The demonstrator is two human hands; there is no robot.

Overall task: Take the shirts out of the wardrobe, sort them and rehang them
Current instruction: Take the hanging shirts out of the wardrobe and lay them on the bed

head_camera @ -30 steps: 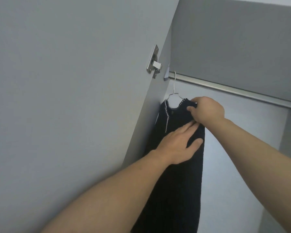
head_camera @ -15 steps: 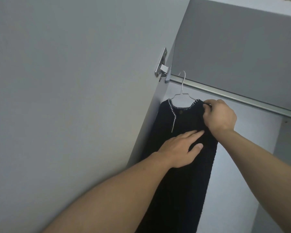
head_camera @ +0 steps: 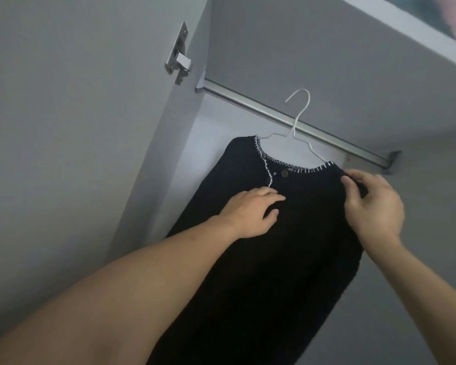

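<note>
A black knit shirt (head_camera: 282, 259) with white stitching round its neckline hangs on a white wire hanger (head_camera: 298, 122). The hanger's hook stands up in front of the silver wardrobe rail (head_camera: 248, 104); I cannot tell if it rests on the rail. My left hand (head_camera: 250, 212) lies on the shirt's chest with fingers nearly straight, just below the button. My right hand (head_camera: 374, 204) pinches the shirt's right shoulder between thumb and fingers.
The open wardrobe door (head_camera: 63, 154) fills the left, with a metal hinge (head_camera: 178, 57) near its top. A grey shelf (head_camera: 327, 61) runs above the rail. The wardrobe's pale back wall (head_camera: 203, 143) shows behind the shirt.
The shirt and hanger have moved right, away from the left wall, and the hook now stands higher against the rail. Both hands moved with it; the right hand slid to the shoulder.
</note>
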